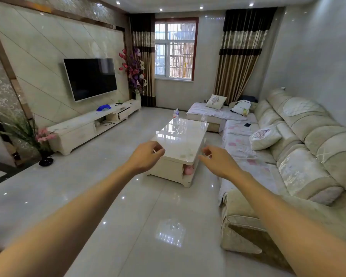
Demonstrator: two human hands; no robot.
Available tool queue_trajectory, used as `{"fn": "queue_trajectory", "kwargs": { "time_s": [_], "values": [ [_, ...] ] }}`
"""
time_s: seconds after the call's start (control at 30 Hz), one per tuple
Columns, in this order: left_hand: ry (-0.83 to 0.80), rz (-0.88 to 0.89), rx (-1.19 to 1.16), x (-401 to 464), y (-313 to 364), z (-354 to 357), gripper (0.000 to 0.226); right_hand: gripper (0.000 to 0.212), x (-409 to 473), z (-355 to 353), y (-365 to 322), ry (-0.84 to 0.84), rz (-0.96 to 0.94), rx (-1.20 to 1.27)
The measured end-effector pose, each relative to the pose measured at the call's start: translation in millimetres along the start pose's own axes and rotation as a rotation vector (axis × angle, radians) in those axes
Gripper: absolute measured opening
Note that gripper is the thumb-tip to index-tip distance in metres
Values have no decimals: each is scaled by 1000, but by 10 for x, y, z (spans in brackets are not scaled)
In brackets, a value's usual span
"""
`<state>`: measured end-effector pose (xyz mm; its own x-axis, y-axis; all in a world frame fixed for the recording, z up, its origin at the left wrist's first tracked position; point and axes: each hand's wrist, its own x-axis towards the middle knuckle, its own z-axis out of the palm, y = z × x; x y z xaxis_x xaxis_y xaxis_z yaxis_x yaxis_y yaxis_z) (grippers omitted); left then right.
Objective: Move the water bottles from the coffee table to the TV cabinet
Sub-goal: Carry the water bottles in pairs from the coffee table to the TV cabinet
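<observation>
A glossy white coffee table (180, 140) stands in the middle of the room. At its far end stand clear water bottles: two close together at the far left corner (176, 113) and one at the far right corner (203, 119). A long white TV cabinet (84, 124) runs along the left wall under the television. Both my arms reach forward over the floor. My left hand (146, 156) and my right hand (218, 158) hover in front of the table's near edge, fingers loosely curled and apart, holding nothing. The bottles are far beyond both hands.
A pale sectional sofa (288, 148) with cushions fills the right side, close to the table. A blue cloth (103, 107) and small items lie on the cabinet top. Flower vases stand at the cabinet's near end (45, 156) and far end (137, 76). Shiny tiled floor lies between cabinet and table.
</observation>
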<state>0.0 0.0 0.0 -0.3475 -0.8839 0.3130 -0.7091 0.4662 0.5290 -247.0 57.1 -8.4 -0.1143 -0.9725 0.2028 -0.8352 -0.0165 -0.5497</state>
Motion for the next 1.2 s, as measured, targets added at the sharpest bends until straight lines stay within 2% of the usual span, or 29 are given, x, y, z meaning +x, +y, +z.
{"fn": "queue_trajectory", "kwargs": {
  "time_s": [0.27,0.67,0.93,1.2],
  "values": [
    [-72,-26,42,667,-436,364,31,49,737,369,341,-67,87,13],
    [-147,6,-130,2807,-1149,916,30,45,2786,705,771,32,174,51],
    [-225,-26,-131,4232,-1526,1736,34,48,4191,919,1611,15,225,53],
    [-245,-127,-94,6073,-1640,2403,34,45,6047,877,2565,-67,237,65]
  ]
}}
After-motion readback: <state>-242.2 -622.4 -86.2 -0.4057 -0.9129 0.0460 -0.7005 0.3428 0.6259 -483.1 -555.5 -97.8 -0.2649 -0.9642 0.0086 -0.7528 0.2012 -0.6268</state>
